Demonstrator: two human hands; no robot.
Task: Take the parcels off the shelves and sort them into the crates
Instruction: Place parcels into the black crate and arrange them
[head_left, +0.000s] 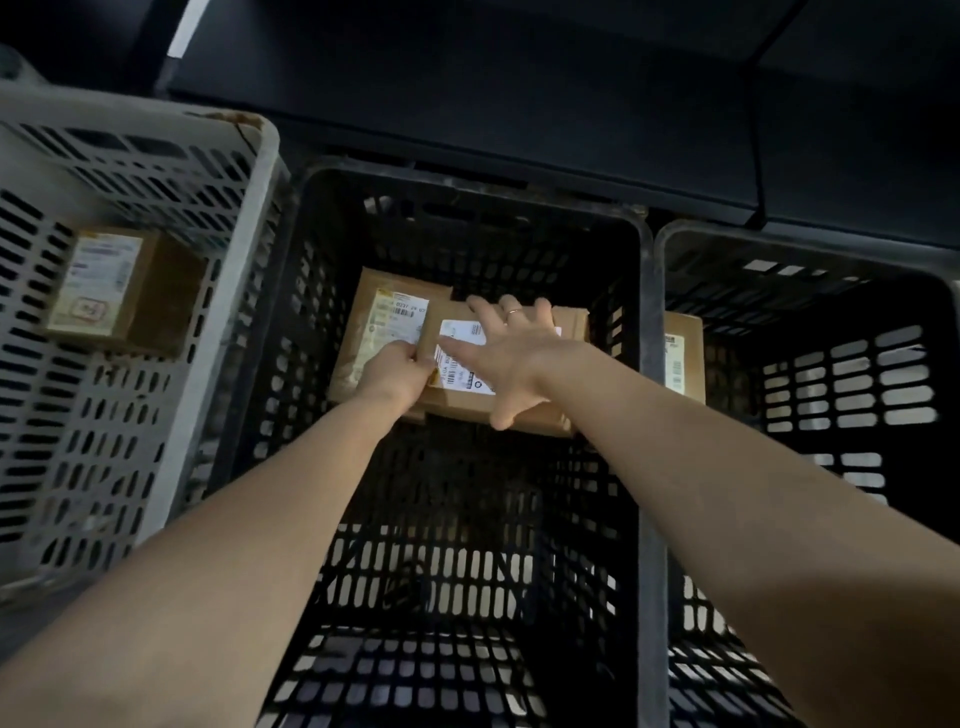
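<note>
- Well, both hands are down in the middle black crate, which stands between the grey crate at nine o'clock and another black crate at three o'clock
- The left hand has its fingers curled round the nine o'clock edge of the white-labelled parcel
- The right hand lies flat on top, spread straight and grasping nothing, with the thumb at the six o'clock edge
- That parcel sits toward the crate's twelve o'clock end and overlaps a second parcel at its ten o'clock; I cannot tell whether it is fully down yet
- I'd judge this to be the setting-down: lower it flat with the label up, steady it with the open palm, then slide the curled grip out sideways
- If it rides on its neighbour's corner it may rock, so ease it toward six o'clock, where crate floor shows
</note>
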